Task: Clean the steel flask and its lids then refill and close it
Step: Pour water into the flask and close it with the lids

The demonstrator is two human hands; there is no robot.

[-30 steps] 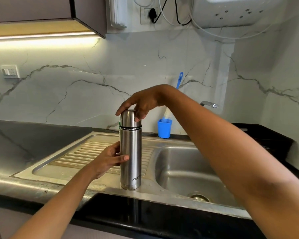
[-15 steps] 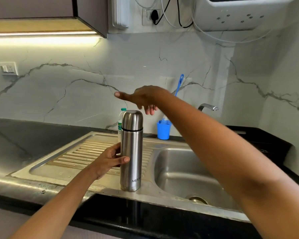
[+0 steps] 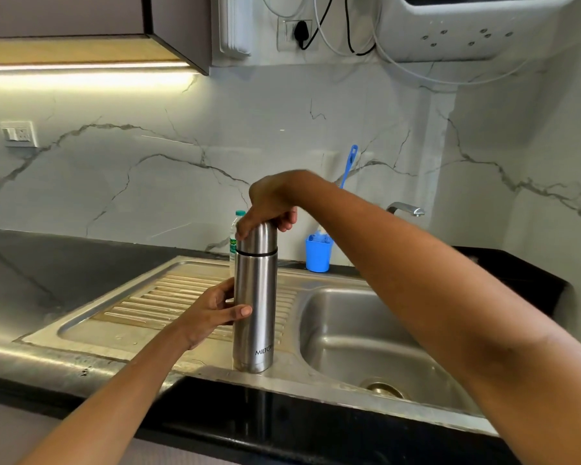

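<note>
Right now the steel flask [image 3: 255, 310] is standing upright on the front edge of the drainboard [image 3: 114, 317], just beside the sink basin [image 3: 366, 337]. The left hand [image 3: 212, 310] is gripping its body around the middle, with the thumb lying across the front. The right hand [image 3: 270, 203] is reaching over from above, and its fingers are clamping the outer lid [image 3: 257, 238]. Behind the flask, a plastic bottle [image 3: 234, 236] and a blue cup [image 3: 317, 255] are standing near the wall.

Two hands, a left hand [image 3: 212, 312] and a right hand [image 3: 271, 204]. One flask [image 3: 255, 313], one lid [image 3: 257, 241], one blue cup [image 3: 318, 255], one brush [image 3: 351, 161], one bottle [image 3: 232, 241], one tap [image 3: 406, 209], one sink [image 3: 349, 333].
</note>
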